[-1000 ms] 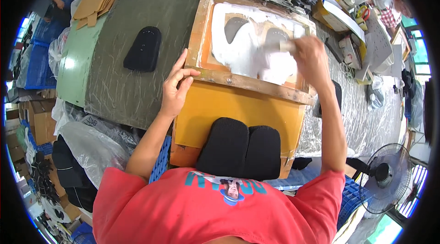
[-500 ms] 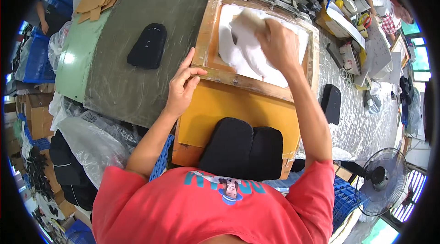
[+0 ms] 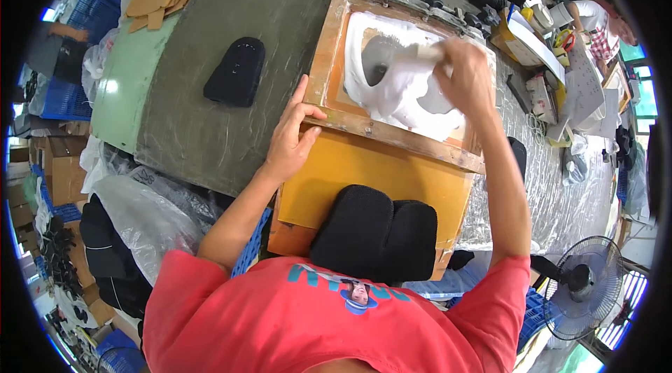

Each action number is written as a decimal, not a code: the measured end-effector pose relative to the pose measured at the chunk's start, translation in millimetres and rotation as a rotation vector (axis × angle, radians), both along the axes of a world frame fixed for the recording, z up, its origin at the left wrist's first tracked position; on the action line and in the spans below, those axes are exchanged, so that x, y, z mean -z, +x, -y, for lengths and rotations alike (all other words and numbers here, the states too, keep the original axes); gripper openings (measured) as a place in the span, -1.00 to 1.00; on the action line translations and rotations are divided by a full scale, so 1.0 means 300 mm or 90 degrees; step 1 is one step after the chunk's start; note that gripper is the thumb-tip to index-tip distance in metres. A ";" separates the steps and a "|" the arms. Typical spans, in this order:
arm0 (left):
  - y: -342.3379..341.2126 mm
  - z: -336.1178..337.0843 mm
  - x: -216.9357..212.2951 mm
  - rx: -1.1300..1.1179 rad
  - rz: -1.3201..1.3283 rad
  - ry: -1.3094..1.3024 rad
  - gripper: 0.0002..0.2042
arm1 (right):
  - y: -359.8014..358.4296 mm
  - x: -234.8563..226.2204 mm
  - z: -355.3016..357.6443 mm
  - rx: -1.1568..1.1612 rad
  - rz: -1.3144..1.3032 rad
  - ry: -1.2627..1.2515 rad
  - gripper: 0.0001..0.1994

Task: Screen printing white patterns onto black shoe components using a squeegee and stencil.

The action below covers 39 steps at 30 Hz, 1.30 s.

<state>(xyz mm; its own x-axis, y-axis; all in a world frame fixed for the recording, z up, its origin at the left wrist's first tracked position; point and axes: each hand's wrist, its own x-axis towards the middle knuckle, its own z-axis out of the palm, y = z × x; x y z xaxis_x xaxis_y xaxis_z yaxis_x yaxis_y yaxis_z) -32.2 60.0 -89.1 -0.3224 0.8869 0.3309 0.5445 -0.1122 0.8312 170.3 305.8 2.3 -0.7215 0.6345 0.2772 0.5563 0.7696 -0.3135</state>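
Note:
A wooden screen-printing frame (image 3: 402, 136) lies tilted on the table, with thick white paste (image 3: 392, 101) smeared over its mesh. Bare grey mesh shows through in two patches. In my right hand (image 3: 469, 79) is a squeegee (image 3: 420, 55), its pale block coated in paste and blurred by motion; its lower edge is hidden. My left hand (image 3: 288, 136) grips the frame's near left corner, index finger along the side, thumb by the front rail. A yellow board (image 3: 336, 163) projects from below the frame toward me, and two black padded pieces (image 3: 357, 222) lie on it side by side.
Left of the frame a black pad (image 3: 236, 73) lies on the grey table (image 3: 189, 93). Another black pad (image 3: 518, 156) is partly behind my right forearm. Clamps (image 3: 434, 0) line the frame's far edge. A fan (image 3: 579, 282) stands at right. Other people are at both sides.
My right hand has swept the squeegee to the right and slightly nearer, baring patches of mesh in the paste. The left hand keeps its place on the frame corner. The whole view has shifted slightly.

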 end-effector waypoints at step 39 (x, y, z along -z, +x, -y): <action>0.072 -0.529 0.002 -0.011 -0.489 -0.113 -0.66 | 0.315 0.345 -0.029 0.256 -0.264 -0.171 -0.76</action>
